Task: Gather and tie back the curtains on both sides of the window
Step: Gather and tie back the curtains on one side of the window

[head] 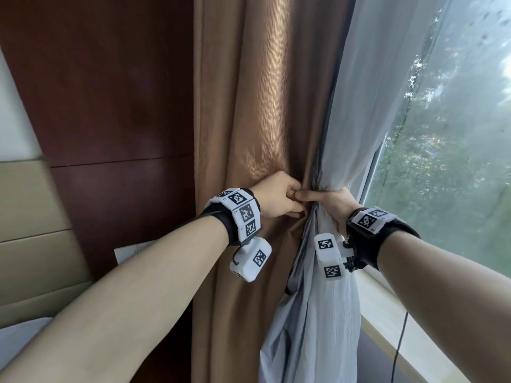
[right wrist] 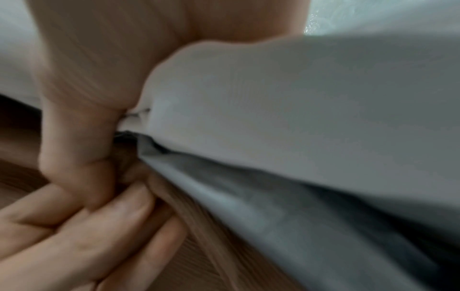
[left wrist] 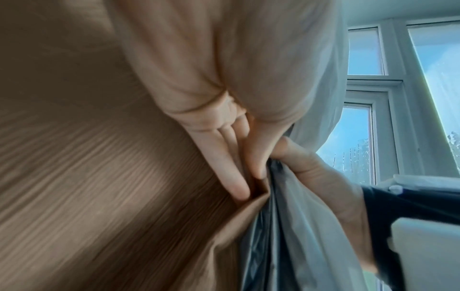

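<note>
A brown ribbed curtain (head: 262, 106) hangs in the middle, with a white sheer curtain (head: 367, 92) and a dark grey lining (left wrist: 261, 246) to its right. My left hand (head: 294, 199) pinches a fold of the brown curtain (left wrist: 99, 177) between thumb and fingers (left wrist: 229, 169). My right hand (head: 329, 200) grips the bunched sheer curtain (right wrist: 298, 118) and lining at the same height, and its thumb (right wrist: 74, 149) touches the left hand (right wrist: 82, 232). The two hands meet at the seam between the fabrics. No tie-back is visible.
A dark wood wall panel (head: 110, 106) and a beige padded headboard (head: 33, 217) are on the left. The window glass (head: 456, 161) and its sill (head: 387, 308) are on the right, and a black cable (head: 399, 349) hangs by the sill.
</note>
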The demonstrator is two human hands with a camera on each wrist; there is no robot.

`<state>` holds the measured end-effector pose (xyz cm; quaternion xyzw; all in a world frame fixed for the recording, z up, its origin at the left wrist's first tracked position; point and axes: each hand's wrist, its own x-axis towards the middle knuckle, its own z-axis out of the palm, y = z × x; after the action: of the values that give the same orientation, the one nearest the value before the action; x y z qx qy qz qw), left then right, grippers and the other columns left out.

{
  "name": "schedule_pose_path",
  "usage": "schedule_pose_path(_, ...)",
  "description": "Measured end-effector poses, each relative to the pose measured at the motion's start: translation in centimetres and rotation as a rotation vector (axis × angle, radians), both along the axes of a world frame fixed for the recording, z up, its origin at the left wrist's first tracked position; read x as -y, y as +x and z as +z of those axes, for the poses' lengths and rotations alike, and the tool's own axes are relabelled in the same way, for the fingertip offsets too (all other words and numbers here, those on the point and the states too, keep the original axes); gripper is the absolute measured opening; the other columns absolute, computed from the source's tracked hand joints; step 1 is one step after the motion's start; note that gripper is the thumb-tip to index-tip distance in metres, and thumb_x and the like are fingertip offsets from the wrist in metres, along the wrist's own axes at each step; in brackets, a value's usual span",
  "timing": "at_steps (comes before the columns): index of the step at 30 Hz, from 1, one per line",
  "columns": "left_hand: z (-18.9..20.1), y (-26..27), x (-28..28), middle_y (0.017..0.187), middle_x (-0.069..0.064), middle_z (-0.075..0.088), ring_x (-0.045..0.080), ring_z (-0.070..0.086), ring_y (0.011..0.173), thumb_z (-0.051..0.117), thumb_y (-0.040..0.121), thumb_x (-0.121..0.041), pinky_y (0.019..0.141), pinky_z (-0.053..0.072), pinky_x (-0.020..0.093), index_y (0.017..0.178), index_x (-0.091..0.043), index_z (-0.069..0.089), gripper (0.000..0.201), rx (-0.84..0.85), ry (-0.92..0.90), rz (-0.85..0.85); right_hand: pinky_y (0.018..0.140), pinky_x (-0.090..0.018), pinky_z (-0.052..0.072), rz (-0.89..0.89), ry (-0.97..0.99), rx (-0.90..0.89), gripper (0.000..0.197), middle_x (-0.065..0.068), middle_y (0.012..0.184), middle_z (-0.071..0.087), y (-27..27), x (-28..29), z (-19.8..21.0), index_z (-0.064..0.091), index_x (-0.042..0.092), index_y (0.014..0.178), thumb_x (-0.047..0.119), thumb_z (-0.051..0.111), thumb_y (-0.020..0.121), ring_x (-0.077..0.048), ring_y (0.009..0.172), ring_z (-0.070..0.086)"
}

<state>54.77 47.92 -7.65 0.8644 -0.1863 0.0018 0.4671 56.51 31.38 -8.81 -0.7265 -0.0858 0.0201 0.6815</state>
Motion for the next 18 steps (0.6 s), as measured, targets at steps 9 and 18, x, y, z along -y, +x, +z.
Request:
schedule_pose_path(9,-1.0,0.3,1.5,0.062,0.001,0.067,0.021,0.071,0.069,0.075,0.088,0.007,0.063,0.064,0.029,0.093,-0.005,0.071,0.013,0.046,-0.103,0.164,0.086,-0.056,0.062,-0.165,-0.038,0.002,0.035,-0.022,0.104,0.077,0.3,-0.7,-0.1,0.076,0.001,0.097,0.007,0.080,0.063,-0.034,0.093,0.077)
schedule_pose_path(18,0.1,-0.9,-0.3,0.066,-0.010,0.069,0.005,0.065,0.063,0.087,0.066,-0.018,0.071,0.057,0.031,0.079,-0.026,0.069,0.023,0.557,-0.211,0.649,0.082,-0.053,0.064,-0.251,-0.030,0.008,0.041,-0.018,0.101,0.078,0.0,-0.4,0.2,0.073,0.005,0.098,0.011,0.081,0.058,-0.033,0.086,0.075)
